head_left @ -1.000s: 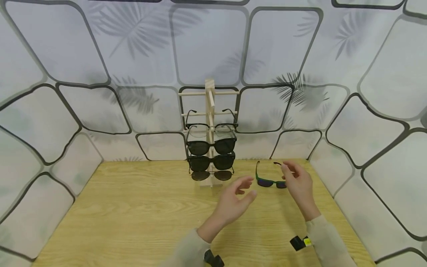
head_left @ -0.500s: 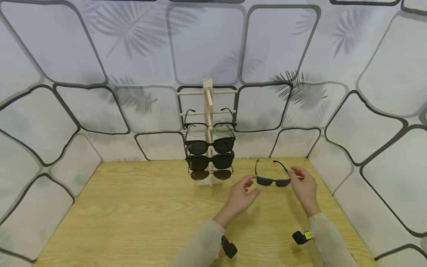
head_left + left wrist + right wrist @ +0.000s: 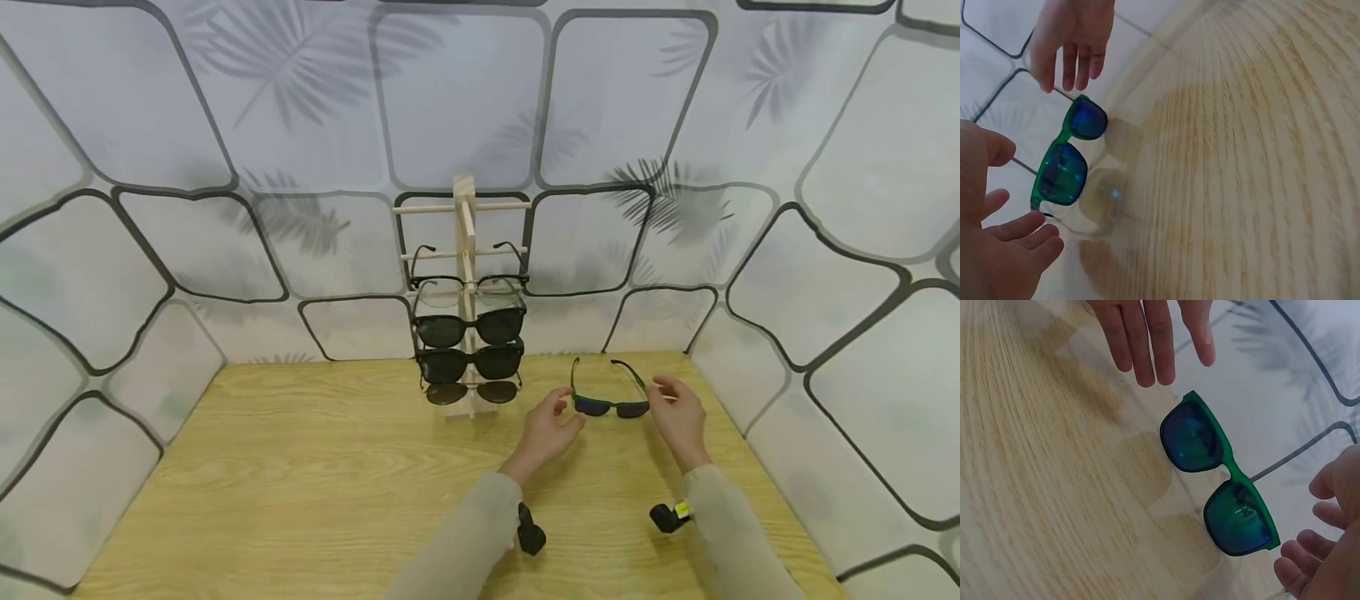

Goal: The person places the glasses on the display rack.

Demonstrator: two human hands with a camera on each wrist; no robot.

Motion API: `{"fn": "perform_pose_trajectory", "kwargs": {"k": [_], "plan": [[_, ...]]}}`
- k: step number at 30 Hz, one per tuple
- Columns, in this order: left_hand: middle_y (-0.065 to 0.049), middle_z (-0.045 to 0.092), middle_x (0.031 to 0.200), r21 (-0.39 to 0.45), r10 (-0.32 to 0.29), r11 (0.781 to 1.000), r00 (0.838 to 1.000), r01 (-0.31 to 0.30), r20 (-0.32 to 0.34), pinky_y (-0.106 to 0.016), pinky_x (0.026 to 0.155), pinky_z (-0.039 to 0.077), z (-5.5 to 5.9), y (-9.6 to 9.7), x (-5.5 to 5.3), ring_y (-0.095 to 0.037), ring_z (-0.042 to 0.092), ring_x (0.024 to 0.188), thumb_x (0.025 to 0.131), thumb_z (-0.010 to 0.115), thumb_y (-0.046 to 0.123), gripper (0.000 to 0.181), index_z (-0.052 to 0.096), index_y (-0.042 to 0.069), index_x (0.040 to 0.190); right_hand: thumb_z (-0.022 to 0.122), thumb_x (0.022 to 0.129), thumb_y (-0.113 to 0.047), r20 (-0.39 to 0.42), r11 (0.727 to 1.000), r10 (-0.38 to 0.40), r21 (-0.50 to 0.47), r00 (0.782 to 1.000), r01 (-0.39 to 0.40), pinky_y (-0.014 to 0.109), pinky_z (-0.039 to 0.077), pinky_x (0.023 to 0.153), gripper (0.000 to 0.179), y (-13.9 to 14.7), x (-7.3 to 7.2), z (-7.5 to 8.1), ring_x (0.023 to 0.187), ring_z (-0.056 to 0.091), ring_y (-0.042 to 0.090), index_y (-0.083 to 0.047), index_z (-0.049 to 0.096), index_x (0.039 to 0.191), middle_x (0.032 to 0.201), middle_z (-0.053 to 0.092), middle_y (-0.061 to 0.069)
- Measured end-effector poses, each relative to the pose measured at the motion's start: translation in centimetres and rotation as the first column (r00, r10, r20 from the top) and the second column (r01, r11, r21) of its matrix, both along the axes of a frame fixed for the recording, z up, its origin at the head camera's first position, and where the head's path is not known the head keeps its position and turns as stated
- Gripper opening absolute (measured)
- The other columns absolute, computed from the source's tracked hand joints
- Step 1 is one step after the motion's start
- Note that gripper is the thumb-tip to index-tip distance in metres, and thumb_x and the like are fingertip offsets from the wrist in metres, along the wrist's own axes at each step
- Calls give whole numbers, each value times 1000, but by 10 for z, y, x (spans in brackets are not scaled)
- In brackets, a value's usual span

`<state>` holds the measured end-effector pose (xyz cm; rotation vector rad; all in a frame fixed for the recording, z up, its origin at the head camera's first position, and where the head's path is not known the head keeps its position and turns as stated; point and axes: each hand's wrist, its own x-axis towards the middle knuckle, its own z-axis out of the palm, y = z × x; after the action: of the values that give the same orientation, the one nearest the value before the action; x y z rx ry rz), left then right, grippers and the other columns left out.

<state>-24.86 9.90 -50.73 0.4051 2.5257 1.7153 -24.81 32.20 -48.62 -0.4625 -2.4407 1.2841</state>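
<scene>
Green-framed sunglasses (image 3: 611, 407) with dark blue-green lenses lie on the table, temples unfolded toward the back wall. My left hand (image 3: 547, 429) is at their left end, fingers loosely bent. In the left wrist view its fingertips (image 3: 1035, 231) are right at the frame's corner, with the thumb well apart. On the other side, my right hand (image 3: 678, 421) is beside the right hinge. The right wrist view has that hand's fingertips (image 3: 1294, 562) close to the frame's corner, thumb spread from the fingers. Neither hand pinches the frame.
A wooden display stand (image 3: 465, 237) rises left of the hands, holding clear-lens glasses (image 3: 442, 287) and several dark sunglasses (image 3: 471, 362) below. Its top peg (image 3: 427, 209) is bare. Patterned walls (image 3: 360, 242) enclose the wood-grain table (image 3: 300, 475) at the back and sides.
My left hand has moved right and slightly forward, up to the sunglasses' left end. My right hand has shifted off the right lens to the hinge side. The sunglasses look unmoved on the table.
</scene>
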Motion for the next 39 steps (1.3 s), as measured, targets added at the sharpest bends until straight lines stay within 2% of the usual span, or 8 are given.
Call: {"fn": "perform_pose_trajectory", "kwargs": {"k": [13, 20, 27, 29, 31, 34, 36, 39], "plan": [[-16, 55, 142, -87, -29, 996, 999, 31, 29, -46, 104, 47, -7, 5, -15, -30, 54, 130, 97, 61, 32, 58, 45, 15, 149, 51, 101, -30, 96, 999, 42, 10, 994, -44, 43, 48, 86, 46, 4, -8, -11, 117, 55, 39, -2, 55, 138, 131, 57, 26], [-14, 53, 146, -168, -68, 983, 997, 72, 30, -46, 105, 45, -7, 5, -25, -30, 51, 133, 96, 62, 33, 64, 39, 14, 153, 51, 101, -30, 118, 997, 73, -4, 990, -73, 48, 46, 93, 46, 3, -9, -17, 118, 55, 39, -4, 54, 139, 132, 58, 25], [-9, 51, 148, -266, -135, 954, 990, 140, 35, -42, 105, 46, -1, 8, -31, -27, 51, 133, 95, 64, 30, 66, 38, 13, 154, 50, 100, -29, 134, 998, 62, 0, 989, -62, 48, 46, 93, 46, 2, -7, -17, 119, 55, 40, -4, 55, 139, 133, 57, 27], [-6, 57, 141, -301, -156, 940, 987, 162, 43, -38, 103, 46, 1, 9, -31, -23, 58, 124, 94, 65, 30, 67, 38, 14, 154, 49, 101, -30, 148, 998, 69, -8, 987, -69, 50, 45, 95, 48, 1, -5, -17, 121, 54, 41, -3, 54, 140, 134, 55, 28], [-4, 69, 114, -326, -182, 926, 982, 188, 51, -34, 96, 48, 3, 11, -32, -18, 64, 96, 94, 65, 29, 68, 38, 13, 154, 49, 101, -30, 156, 997, 76, -15, 985, -74, 51, 44, 97, 48, 1, -4, -17, 122, 53, 42, -3, 53, 140, 135, 54, 29], [2, 62, 73, -351, -207, 913, 977, 210, 45, -33, 93, 48, 3, 13, -32, -13, 53, 68, 94, 64, 29, 68, 39, 10, 153, 50, 101, -29, 161, 997, 80, -26, 984, -76, 53, 43, 99, 47, 1, -2, -17, 123, 52, 43, -2, 53, 140, 136, 53, 29], [4, 54, 60, -354, -211, 912, 977, 210, 36, -34, 95, 49, 3, 14, -32, -11, 50, 63, 94, 64, 29, 66, 40, 9, 152, 50, 101, -29, 158, 997, 79, -31, 984, -75, 53, 43, 100, 47, 1, -1, -17, 123, 52, 43, -2, 53, 140, 136, 53, 29], [6, 54, 58, -350, -203, 915, 979, 199, 23, -33, 93, 50, 3, 15, -32, -8, 51, 63, 94, 64, 29, 65, 42, 9, 152, 50, 101, -29, 160, 996, 82, -39, 984, -77, 53, 44, 99, 47, 1, 0, -16, 123, 51, 43, -2, 53, 140, 137, 52, 29]]}}
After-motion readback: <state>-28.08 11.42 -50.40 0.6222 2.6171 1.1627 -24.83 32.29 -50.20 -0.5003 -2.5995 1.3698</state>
